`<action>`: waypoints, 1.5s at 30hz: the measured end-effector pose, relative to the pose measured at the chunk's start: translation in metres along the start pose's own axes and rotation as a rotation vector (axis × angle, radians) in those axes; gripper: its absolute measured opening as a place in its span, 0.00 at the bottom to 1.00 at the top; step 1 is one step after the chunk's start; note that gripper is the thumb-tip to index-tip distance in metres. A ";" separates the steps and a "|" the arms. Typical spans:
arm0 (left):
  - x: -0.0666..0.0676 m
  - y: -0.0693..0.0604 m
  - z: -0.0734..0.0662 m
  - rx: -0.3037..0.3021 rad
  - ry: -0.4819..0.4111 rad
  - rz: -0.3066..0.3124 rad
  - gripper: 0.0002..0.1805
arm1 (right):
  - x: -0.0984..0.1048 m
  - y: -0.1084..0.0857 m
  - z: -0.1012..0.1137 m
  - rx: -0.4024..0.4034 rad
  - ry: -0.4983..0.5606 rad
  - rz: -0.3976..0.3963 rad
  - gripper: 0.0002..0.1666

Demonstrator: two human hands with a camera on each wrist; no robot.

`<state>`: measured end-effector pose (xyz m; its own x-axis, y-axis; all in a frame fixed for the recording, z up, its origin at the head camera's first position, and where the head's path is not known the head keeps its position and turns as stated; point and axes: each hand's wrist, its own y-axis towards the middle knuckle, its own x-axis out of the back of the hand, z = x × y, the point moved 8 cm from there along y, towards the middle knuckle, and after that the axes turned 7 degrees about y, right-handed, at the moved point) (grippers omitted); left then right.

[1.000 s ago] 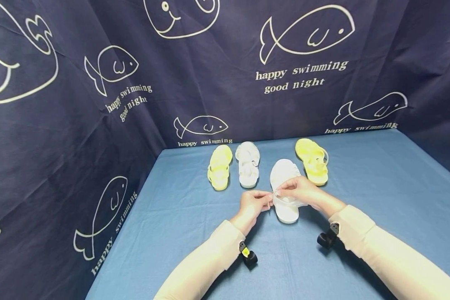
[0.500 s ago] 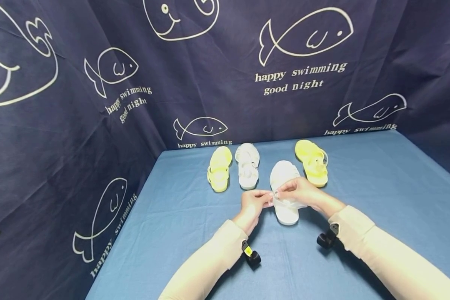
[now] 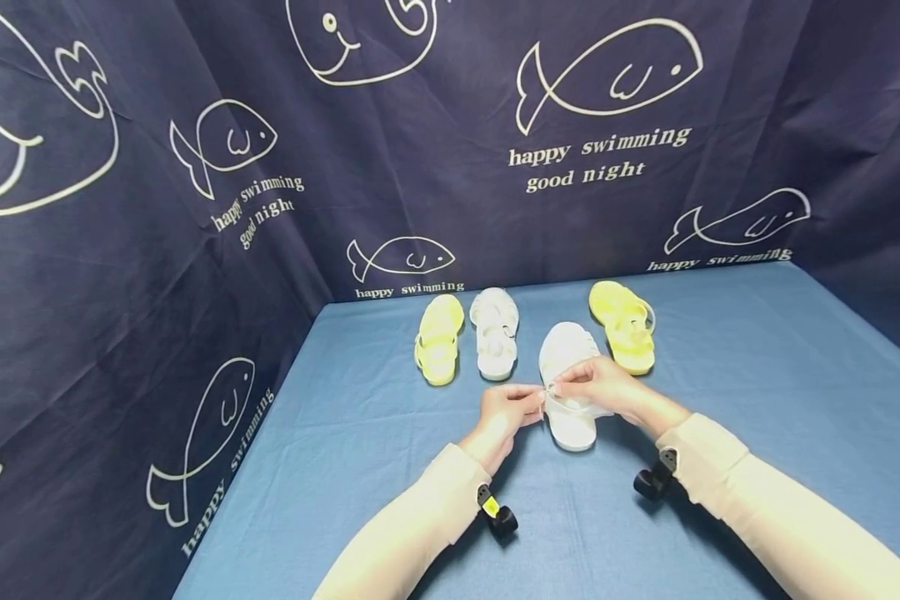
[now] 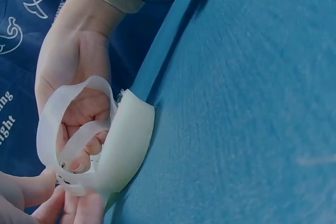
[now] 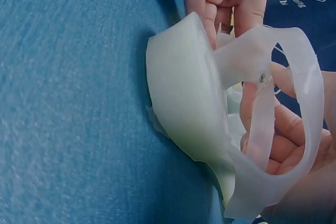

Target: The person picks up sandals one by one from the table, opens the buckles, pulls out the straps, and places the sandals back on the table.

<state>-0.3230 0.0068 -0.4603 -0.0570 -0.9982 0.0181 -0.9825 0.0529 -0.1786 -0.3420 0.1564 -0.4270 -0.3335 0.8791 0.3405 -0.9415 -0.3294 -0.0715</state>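
Note:
A white sandal (image 3: 567,342) lies on the blue cloth between my hands, toe pointing away from me. My left hand (image 3: 501,412) pinches the end of its strap at the sandal's left side. Thumb and fingers of my right hand (image 3: 607,385) pinch the strap at the same spot. In the right wrist view the translucent strap (image 5: 312,90) arches over the heel, and a small metal stud (image 5: 262,78) shows by the right fingers. The left wrist view shows the heel (image 4: 128,140) standing on the cloth. Fingertips partly hide the fastening.
Another white sandal (image 3: 496,333) and a yellow sandal (image 3: 440,340) lie to the left. A second yellow sandal (image 3: 625,325) sits just beyond the right hand. Behind the blue-covered table (image 3: 390,467) hangs a dark curtain (image 3: 450,200) with fish prints.
Both hands stay at the strap, with only slight movement of the left wrist and fingers. The sandals keep their places; the view has tilted a little.

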 end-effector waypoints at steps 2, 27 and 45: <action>0.000 -0.001 0.004 0.031 -0.008 0.013 0.10 | 0.000 0.000 -0.001 0.002 0.004 -0.001 0.20; 0.003 -0.001 -0.013 -0.170 0.151 -0.011 0.05 | 0.000 0.003 -0.008 -0.034 0.028 0.001 0.21; 0.002 0.001 -0.016 -0.148 0.157 -0.033 0.05 | -0.001 0.004 -0.006 -0.027 -0.019 -0.009 0.17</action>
<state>-0.3267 0.0055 -0.4444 -0.0404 -0.9834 0.1770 -0.9989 0.0358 -0.0291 -0.3460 0.1562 -0.4334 -0.3241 0.8754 0.3586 -0.9456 -0.3117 -0.0937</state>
